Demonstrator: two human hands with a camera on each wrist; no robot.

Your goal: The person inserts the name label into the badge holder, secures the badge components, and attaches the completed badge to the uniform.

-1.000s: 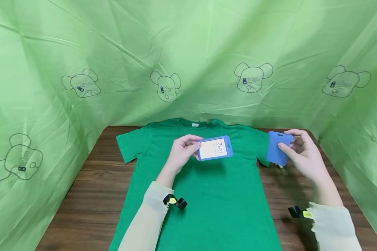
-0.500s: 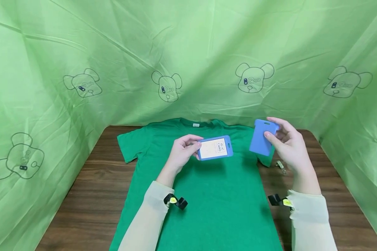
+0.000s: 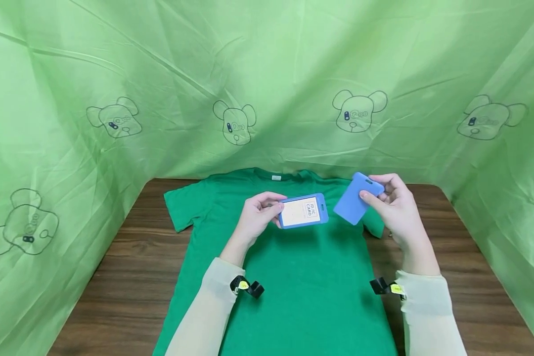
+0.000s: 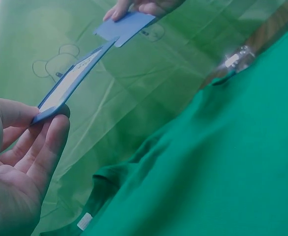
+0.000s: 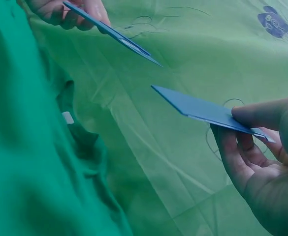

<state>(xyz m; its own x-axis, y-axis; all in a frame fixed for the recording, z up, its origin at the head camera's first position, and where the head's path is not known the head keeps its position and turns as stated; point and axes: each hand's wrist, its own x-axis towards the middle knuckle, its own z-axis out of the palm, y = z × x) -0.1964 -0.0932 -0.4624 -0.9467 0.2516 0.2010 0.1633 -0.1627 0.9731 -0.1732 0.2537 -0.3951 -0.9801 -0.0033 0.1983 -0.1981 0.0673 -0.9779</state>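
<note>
— Head view: what does the left hand (image 3: 257, 217) hold?
— Its grip pinches the ID card holder (image 3: 303, 211) above the green T-shirt (image 3: 293, 267).
— And the right hand (image 3: 393, 207)?
— Its grip pinches the plain blue card holder (image 3: 352, 204), tilted, just beside the first, over the counter (image 3: 129, 277).

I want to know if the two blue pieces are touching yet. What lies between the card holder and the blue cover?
Nothing: a bare gap separates card holder from blue cover, clearest in the right wrist view.
</note>
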